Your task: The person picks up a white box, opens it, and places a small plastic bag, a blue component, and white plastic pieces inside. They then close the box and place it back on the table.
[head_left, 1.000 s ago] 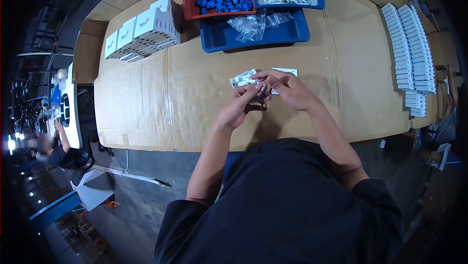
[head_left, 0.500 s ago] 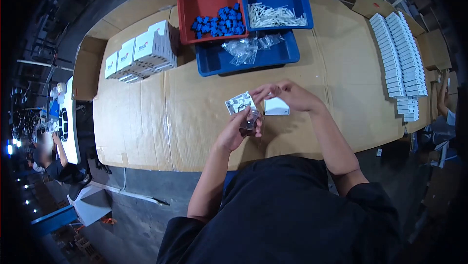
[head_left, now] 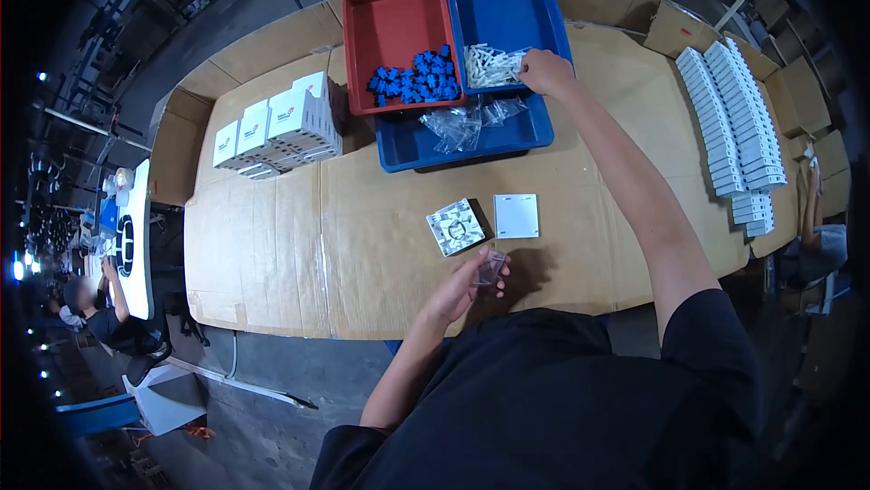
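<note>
My left hand (head_left: 464, 286) holds a small clear plastic bag (head_left: 490, 269) above the cardboard near the front edge. Just beyond it lies an open white housing (head_left: 456, 227) with its inner parts showing. To the right of that rests a flat white cover (head_left: 517, 216). My right hand (head_left: 546, 72) reaches into the right side of the blue tray (head_left: 503, 1) of white pieces (head_left: 492, 66), its fingers closed; whatever they pinch is too small to make out.
A red tray (head_left: 394, 24) holds blue pieces (head_left: 417, 78). Clear bags (head_left: 453, 128) lie in a lower blue tray (head_left: 399, 157). White boxes (head_left: 294, 114) stand at left, long white stacks (head_left: 725, 128) at right. A person (head_left: 104, 309) sits far left; another person's arm (head_left: 811, 196) shows far right.
My right hand has moved from beside the housing up to the blue tray. The housing, let go by my left hand, now lies on the cardboard. The view has shifted slightly.
</note>
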`<move>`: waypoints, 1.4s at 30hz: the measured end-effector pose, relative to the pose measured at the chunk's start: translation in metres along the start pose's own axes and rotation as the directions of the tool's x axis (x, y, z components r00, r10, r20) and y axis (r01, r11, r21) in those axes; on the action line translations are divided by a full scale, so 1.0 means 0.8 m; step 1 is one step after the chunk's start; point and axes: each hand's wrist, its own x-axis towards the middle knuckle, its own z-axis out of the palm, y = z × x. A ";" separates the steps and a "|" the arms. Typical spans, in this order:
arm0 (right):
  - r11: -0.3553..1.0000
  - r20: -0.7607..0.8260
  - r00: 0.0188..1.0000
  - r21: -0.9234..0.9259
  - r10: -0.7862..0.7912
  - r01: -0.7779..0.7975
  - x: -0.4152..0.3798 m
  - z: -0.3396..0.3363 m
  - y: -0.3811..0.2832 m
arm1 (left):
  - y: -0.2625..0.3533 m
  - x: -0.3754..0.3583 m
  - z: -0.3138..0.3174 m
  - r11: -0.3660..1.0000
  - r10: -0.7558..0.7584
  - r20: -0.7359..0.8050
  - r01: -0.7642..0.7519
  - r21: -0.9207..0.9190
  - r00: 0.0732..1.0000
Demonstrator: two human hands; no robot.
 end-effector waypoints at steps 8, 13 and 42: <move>0.978 0.052 0.998 -0.204 0.047 -0.036 0.022 0.005 -0.022 | 0.001 -0.017 -0.001 0.996 0.015 -0.086 -0.006 0.094 0.996; 0.991 -0.011 0.999 -0.127 0.042 -0.043 0.025 0.018 -0.017 | 0.002 -0.017 -0.008 0.997 0.029 -0.105 -0.021 0.079 0.994; 0.183 0.132 0.955 0.979 -0.265 -0.084 -0.265 0.034 -0.077 | 0.050 0.004 0.011 0.933 0.210 -0.028 -0.209 -0.294 0.977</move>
